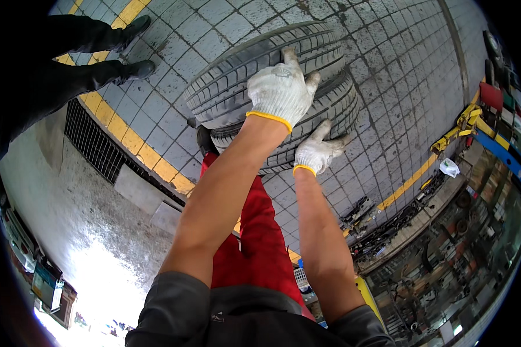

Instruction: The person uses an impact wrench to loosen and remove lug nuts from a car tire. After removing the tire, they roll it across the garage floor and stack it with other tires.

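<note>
Two black car tyres lie side by side in front of me on the tiled floor, their treads facing up toward me. My left hand, in a white knit glove with a yellow cuff, rests on the tread of the farther tyre. Its fingers and thumb are spread rather than wrapped round anything. My right hand, gloved the same way, touches the nearer tyre at its right part. The fingers there are stretched out and apart. Part of both treads is hidden behind my left hand and forearm.
Another person's dark-trousered legs and shoes stand at the upper left. A floor grate runs beside a yellow line. On the right are a blue and yellow lift arm, a white bag and a glass-like surface over many metal parts.
</note>
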The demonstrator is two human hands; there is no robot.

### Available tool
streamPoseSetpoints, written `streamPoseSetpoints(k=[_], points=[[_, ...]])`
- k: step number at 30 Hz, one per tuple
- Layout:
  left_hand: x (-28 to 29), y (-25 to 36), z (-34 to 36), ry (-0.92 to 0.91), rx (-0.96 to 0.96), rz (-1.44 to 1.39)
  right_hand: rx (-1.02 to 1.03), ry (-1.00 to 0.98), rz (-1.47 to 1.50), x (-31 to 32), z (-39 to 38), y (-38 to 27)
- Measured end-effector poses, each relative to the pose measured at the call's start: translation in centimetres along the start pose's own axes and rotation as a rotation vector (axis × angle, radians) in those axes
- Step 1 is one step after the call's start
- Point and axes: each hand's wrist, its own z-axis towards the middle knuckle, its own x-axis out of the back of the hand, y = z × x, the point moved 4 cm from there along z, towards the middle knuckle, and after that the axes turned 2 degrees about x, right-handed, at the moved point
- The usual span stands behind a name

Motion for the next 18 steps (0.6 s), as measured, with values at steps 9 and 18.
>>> streamPoseSetpoints(k=[9,18], points=[[0.0,-0.9,0.6,0.133,-0.022,0.063,0.008,-0.023,0.022,0.6,-0.5,-0.9],[-6.3,-3.6,-10.7,0.062,-0.417,0.107,0.007,-0.049,0.121,0.3,-0.7,-0.1]])
